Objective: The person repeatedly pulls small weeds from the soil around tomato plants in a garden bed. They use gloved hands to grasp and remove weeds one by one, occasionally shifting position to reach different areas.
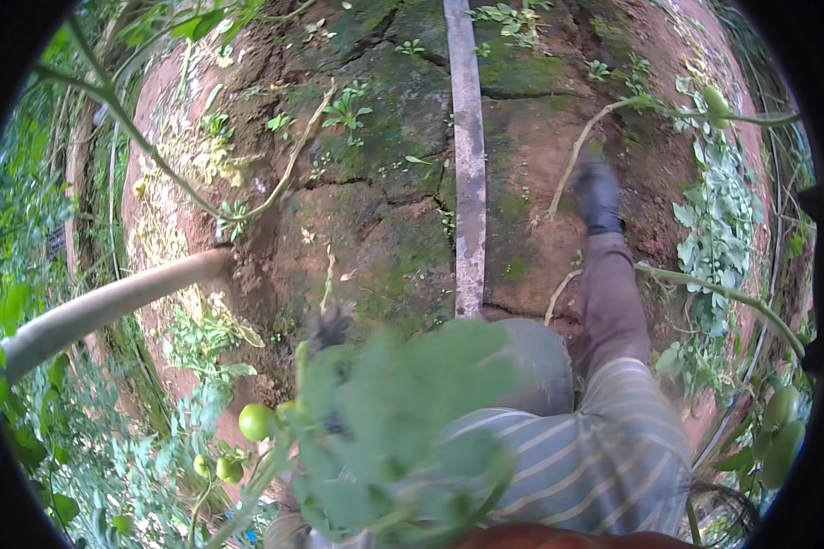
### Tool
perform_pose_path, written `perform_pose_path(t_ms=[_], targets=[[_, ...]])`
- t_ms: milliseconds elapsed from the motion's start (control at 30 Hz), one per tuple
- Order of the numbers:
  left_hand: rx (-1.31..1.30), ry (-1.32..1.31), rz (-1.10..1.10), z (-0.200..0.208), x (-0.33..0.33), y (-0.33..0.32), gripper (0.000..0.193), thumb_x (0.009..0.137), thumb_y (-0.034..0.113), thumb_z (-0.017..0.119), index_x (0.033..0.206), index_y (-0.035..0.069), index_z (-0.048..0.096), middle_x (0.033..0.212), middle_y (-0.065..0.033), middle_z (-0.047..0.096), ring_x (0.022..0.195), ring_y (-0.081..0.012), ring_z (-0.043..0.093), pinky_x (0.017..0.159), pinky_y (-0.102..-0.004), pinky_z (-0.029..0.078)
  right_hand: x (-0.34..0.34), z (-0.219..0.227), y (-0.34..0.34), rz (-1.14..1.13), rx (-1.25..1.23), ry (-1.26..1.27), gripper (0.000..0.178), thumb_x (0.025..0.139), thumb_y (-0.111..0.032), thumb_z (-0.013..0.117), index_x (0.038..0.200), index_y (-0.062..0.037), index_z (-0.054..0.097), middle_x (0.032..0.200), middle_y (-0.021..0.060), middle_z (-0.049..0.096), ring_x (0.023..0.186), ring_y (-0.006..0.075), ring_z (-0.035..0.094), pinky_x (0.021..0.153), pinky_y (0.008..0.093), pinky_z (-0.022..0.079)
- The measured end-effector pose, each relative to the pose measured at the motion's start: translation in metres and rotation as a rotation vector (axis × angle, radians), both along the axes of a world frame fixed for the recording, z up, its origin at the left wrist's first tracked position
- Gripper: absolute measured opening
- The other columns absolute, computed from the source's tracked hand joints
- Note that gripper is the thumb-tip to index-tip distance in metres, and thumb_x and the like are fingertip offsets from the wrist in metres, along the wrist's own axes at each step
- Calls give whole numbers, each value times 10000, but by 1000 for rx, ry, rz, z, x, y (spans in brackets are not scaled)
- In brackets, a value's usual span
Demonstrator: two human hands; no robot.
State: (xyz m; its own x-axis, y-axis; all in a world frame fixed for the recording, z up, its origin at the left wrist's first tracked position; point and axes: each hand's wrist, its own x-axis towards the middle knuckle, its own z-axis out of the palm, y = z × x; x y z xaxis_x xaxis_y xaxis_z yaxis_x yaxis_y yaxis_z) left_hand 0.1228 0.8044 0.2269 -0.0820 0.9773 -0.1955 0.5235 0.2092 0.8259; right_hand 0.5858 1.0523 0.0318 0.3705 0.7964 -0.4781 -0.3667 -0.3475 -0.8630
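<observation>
My right hand (599, 197), in a dark glove, reaches forward to the reddish soil on the right. Beside it a bare, curved tomato stem (572, 156) rises from the ground, and the fingers are smeared by motion. My left hand (328, 329), also dark-gloved, shows only in part at the lower middle. Large blurred green leaves (412, 393) cover much of it and of that arm. Just left of these leaves hangs a round green tomato (256, 422). Whether either hand grips anything cannot be made out.
A flat, pale strip (469, 165) runs lengthwise over the cracked, mossy soil (375, 220). At left a thick pale pole (110, 297) slants into the ground. Small weeds (346, 112) dot the bed. Leafy plants (719, 229) and green tomatoes (780, 430) line the right side.
</observation>
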Motion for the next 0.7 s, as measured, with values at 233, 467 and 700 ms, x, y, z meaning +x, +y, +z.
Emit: perform_pose_path(t_ms=[233,467,700], targets=[[127,-212,413,25,-3,0,639,883,-59,432,1472,73,223,1405,-135,427,1203,-219,487,1000,-320,382,32,15,1,-91,109,-174,230,923,-287,567,897,-63,612,785,1,611,599,97,538,513,250,444],[0,-30,618,35,-39,3,523,903,-85,396,1410,25,330,1346,-138,479,1139,-209,525,994,-319,400,-27,-51,48,965,-478,-535,302,907,-301,578,785,-27,617,647,57,618,472,174,559,457,318,465],[-71,-32,804,25,-91,-4,310,916,-16,486,1223,-13,527,1176,-118,595,1061,-199,567,939,-311,449,-37,-63,76,1254,-741,-529,301,885,-252,610,716,-5,641,585,86,599,447,198,573,408,355,444]])
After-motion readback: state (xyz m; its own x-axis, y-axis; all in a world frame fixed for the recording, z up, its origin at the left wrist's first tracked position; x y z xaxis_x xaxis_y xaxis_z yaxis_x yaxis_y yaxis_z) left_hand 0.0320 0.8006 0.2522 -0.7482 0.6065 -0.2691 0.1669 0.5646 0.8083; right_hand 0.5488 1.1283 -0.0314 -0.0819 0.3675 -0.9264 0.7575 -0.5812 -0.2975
